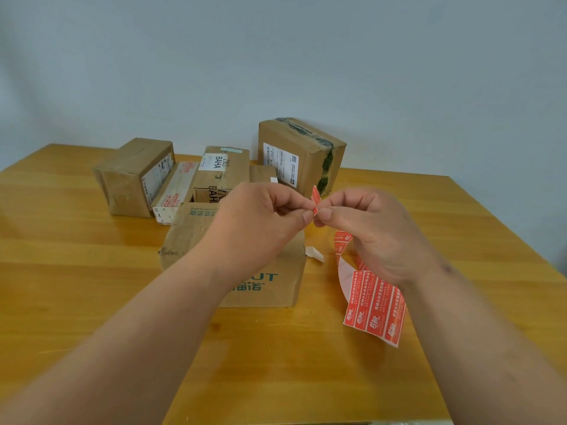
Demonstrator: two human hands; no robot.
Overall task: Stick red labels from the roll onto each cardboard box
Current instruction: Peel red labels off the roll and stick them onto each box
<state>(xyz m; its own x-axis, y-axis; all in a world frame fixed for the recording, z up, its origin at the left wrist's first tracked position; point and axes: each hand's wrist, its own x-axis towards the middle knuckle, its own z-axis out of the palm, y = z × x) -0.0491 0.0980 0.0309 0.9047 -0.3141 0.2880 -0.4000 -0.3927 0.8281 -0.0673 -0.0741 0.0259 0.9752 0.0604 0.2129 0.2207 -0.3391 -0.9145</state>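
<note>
Above the nearest cardboard box (264, 289), my left hand (260, 219) and my right hand (374, 228) meet and both pinch one small red label (315, 197) between thumb and forefinger. A strip of red labels (374, 305) on white backing hangs down from under my right hand and curls over the table. Several more cardboard boxes stand behind: a low one at the left (132, 176), a flat one with red print (178, 191), one marked BAHA (224, 170) and a tall one with green tape (300, 151).
Everything sits on a yellow wooden table (76, 271) against a pale wall. A small scrap of white backing paper (314, 254) lies beside the nearest box. The table's right edge runs close to my right forearm.
</note>
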